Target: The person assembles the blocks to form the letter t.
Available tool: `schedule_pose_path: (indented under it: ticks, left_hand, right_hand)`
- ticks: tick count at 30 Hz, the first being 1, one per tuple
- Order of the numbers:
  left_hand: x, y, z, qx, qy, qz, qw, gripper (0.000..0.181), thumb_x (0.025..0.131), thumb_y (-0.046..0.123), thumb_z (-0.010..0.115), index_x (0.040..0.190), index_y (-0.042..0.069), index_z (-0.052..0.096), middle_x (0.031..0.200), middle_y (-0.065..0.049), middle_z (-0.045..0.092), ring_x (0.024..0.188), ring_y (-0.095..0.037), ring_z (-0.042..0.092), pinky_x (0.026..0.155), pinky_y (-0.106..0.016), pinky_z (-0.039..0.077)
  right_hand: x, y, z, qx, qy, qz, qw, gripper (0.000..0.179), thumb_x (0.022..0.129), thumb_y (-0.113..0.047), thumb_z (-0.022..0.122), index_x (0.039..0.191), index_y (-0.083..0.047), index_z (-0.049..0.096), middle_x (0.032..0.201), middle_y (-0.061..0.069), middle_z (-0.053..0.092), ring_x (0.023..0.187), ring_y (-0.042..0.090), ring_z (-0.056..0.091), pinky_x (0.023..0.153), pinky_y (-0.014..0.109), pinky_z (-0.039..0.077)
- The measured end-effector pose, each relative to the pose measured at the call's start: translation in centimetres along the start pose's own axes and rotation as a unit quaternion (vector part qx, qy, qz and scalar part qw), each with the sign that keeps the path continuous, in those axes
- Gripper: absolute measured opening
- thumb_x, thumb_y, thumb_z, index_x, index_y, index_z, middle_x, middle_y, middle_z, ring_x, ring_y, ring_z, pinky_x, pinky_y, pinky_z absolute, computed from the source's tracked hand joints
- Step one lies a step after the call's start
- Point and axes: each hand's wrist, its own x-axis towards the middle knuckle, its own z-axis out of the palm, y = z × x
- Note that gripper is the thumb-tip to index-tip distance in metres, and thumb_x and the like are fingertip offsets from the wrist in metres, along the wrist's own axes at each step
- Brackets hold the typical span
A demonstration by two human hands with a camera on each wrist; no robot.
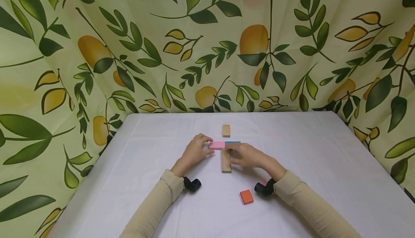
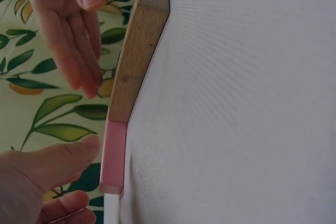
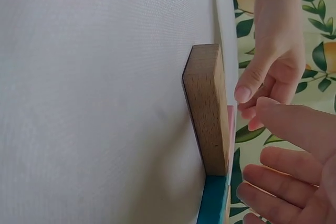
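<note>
A pink block (image 1: 216, 145) and a blue block (image 1: 233, 142) lie end to end across the far end of a long wooden block (image 1: 226, 166), all flat on the table. My left hand (image 1: 195, 148) hovers by the pink block's left end, thumb and fingers spread loosely with nothing between them. Over the blue block and the wooden one is my right hand (image 1: 249, 155), which partly hides both in the head view. In the right wrist view its loosely bent fingers stand apart from the blue block (image 3: 211, 199) and hold nothing.
Beyond the pink and blue blocks lies a shorter wooden block (image 1: 226, 131). An orange-red block (image 1: 246, 197) rests nearer the front, left of the black wrist camera (image 1: 264, 188) on the right arm. A leaf-and-fruit patterned cloth (image 1: 220, 68) hangs behind the white-covered table (image 1: 155, 130).
</note>
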Motion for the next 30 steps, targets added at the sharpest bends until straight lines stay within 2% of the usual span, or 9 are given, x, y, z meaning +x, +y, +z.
schedule_pose_path:
  ticks: [6,11,15,18,25,30]
  left_hand:
    - [-0.3,0.1,0.1,0.029,-0.012,0.045,0.9985,0.033,0.083,0.022,0.075,0.111,0.007,0.068,0.115,-0.009,0.065,0.111,-0.026,0.06,0.095,-0.043,0.049]
    - [-0.6,0.2,0.1,0.03,-0.052,0.086,0.9945,0.033,0.087,0.023,0.07,0.116,0.007,0.068,0.127,-0.011,0.063,0.122,-0.029,0.057,0.104,-0.045,0.046]
    - [-0.9,0.4,0.0,0.043,-0.095,0.123,0.9869,0.036,0.091,0.025,0.066,0.124,0.008,0.065,0.137,-0.012,0.057,0.131,-0.03,0.051,0.11,-0.045,0.041]
    - [-1.0,0.6,-0.1,0.054,-0.115,0.148,0.9808,0.039,0.093,0.026,0.063,0.128,0.007,0.062,0.14,-0.013,0.055,0.134,-0.029,0.049,0.112,-0.044,0.04]
    - [-1.1,1.4,0.2,0.095,-0.116,0.218,0.9643,0.039,0.094,0.024,0.061,0.128,0.006,0.061,0.14,-0.014,0.055,0.134,-0.026,0.049,0.111,-0.041,0.041]
    - [-1.1,2.0,0.5,0.124,-0.14,0.208,0.9603,0.047,0.094,0.031,0.061,0.135,0.01,0.057,0.145,-0.01,0.052,0.14,-0.024,0.044,0.114,-0.041,0.037]
  right_hand:
    - [0.0,0.2,-0.2,0.034,0.015,0.021,0.9991,0.05,0.089,-0.018,0.068,0.131,0.004,0.054,0.131,0.018,0.062,0.123,0.034,0.058,0.105,0.048,0.045]
    - [0.2,0.8,-0.2,0.056,0.041,0.007,0.9976,0.044,0.089,-0.016,0.068,0.127,0.005,0.058,0.127,0.02,0.064,0.119,0.035,0.06,0.102,0.049,0.047]
    - [0.3,1.4,-0.2,0.076,0.061,0.014,0.9951,0.041,0.089,-0.015,0.067,0.124,0.005,0.06,0.123,0.02,0.066,0.114,0.035,0.062,0.098,0.049,0.05]
    - [0.6,1.8,-0.2,0.097,0.068,0.026,0.9926,0.04,0.089,-0.016,0.067,0.123,0.005,0.061,0.121,0.021,0.067,0.111,0.034,0.064,0.095,0.048,0.052]
    - [1.2,2.6,-0.5,0.147,0.083,0.041,0.9848,0.038,0.089,-0.014,0.067,0.12,0.008,0.061,0.116,0.024,0.068,0.106,0.036,0.066,0.089,0.044,0.056]
    - [1.6,3.3,-0.6,0.166,0.102,0.057,0.9792,0.038,0.09,-0.016,0.066,0.119,0.008,0.061,0.11,0.022,0.07,0.102,0.034,0.066,0.089,0.043,0.056]
